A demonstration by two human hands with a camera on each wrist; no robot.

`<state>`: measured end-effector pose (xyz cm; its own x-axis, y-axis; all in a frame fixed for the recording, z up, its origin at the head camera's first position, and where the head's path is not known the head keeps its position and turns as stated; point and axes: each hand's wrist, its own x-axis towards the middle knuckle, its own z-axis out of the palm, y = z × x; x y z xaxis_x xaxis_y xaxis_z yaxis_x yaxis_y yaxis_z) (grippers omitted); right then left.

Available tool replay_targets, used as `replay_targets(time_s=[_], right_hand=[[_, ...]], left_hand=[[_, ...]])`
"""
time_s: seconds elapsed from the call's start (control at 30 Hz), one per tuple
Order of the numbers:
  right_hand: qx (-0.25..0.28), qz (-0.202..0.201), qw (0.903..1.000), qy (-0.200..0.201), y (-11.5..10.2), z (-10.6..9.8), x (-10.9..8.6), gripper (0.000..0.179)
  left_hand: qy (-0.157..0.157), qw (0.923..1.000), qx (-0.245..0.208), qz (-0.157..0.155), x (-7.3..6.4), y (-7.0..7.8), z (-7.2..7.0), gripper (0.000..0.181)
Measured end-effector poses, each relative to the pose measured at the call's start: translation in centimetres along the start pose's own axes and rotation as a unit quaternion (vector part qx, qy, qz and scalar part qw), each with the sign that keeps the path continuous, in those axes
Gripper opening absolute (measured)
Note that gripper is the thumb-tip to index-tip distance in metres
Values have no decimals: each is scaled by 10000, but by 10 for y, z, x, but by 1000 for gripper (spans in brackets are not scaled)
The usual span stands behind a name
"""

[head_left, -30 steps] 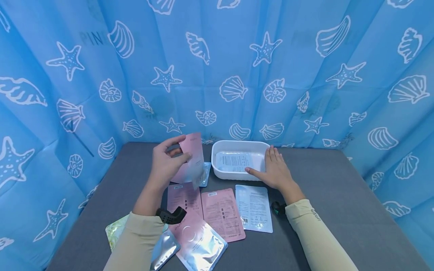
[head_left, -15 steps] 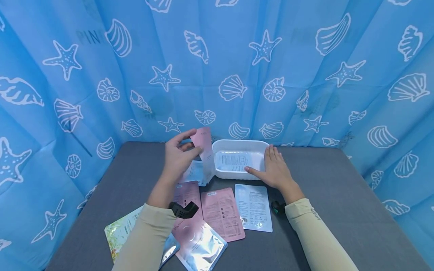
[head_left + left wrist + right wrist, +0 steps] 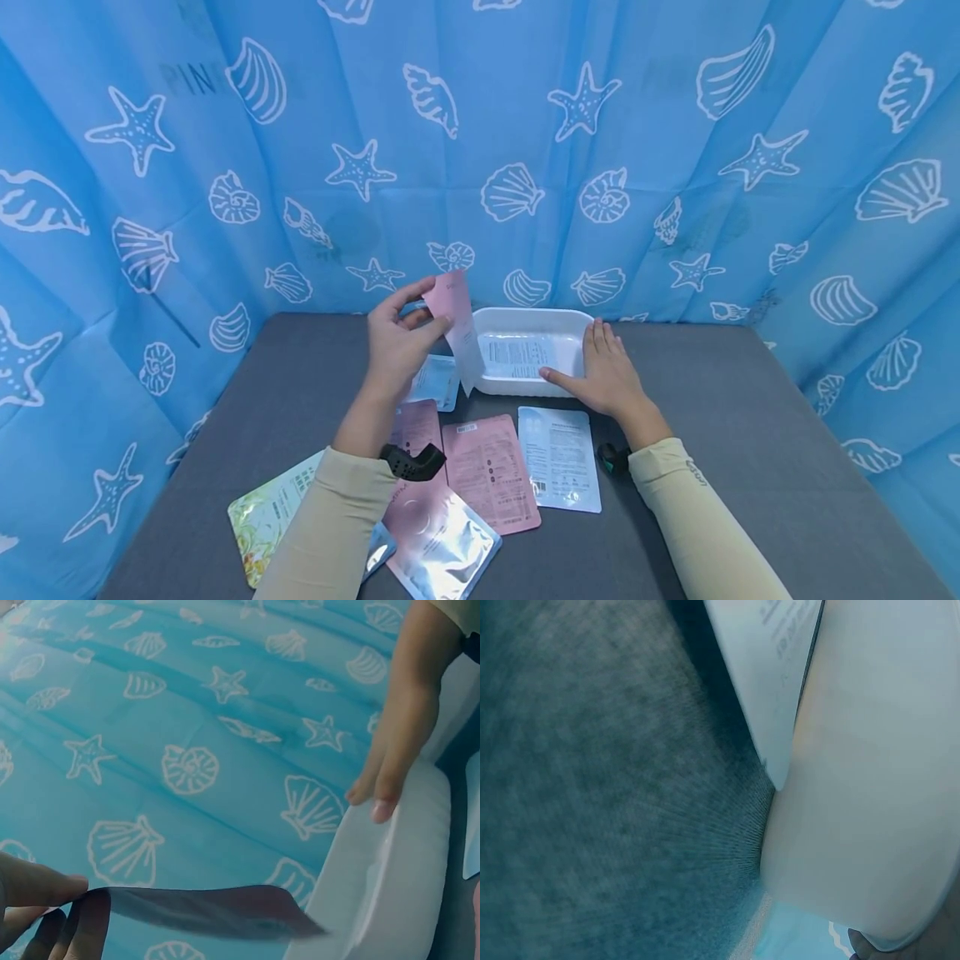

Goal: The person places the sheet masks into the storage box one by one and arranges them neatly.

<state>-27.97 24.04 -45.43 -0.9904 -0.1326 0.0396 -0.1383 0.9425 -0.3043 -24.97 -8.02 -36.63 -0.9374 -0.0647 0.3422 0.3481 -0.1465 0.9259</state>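
My left hand pinches a pink face mask packet near its upper left edge. The packet stands on end, its pale lower end overlapping the left end of a white plastic tub in the head view. From the left wrist, the packet shows nearly edge-on, reaching to the tub's rim. A pale blue printed packet lies flat inside the tub. My right hand rests at the tub's right end, fingers straight along the side and thumb over the front rim.
In front of the tub lie a pink packet, a light blue packet, a pink-silver packet and a green packet. Another light blue packet lies left of the tub. A blue shell-print curtain hangs behind the grey table.
My left hand has carried the pink packet right and slightly up to the tub's left end, uncovering the light blue packet on the table. My right hand has stayed in place.
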Motion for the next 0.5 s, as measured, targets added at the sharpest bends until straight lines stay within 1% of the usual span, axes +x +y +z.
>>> replay_targets(time_s=[0.1, 0.17, 0.37, 0.43, 0.5], right_hand=[[13, 4, 10000, -16, 1, 1, 0, 130], [15, 7, 10000, -27, 2, 3, 1, 131], [-12, 0, 10000, -40, 5, 6, 2, 132], [-30, -8, 10000, -17, 5, 6, 2, 132], [-22, -6, 10000, 5, 5, 4, 2, 132]], left_hand=[[41, 9999, 9, -97, -1, -3, 0, 54], [103, 9997, 16, -205, -2, -7, -1, 54], [372, 9975, 131, -579, -5, -20, -4, 56], [416, 9969, 178, -638, -6, -23, -5, 56], [400, 9971, 155, -630, -6, -26, -5, 55]])
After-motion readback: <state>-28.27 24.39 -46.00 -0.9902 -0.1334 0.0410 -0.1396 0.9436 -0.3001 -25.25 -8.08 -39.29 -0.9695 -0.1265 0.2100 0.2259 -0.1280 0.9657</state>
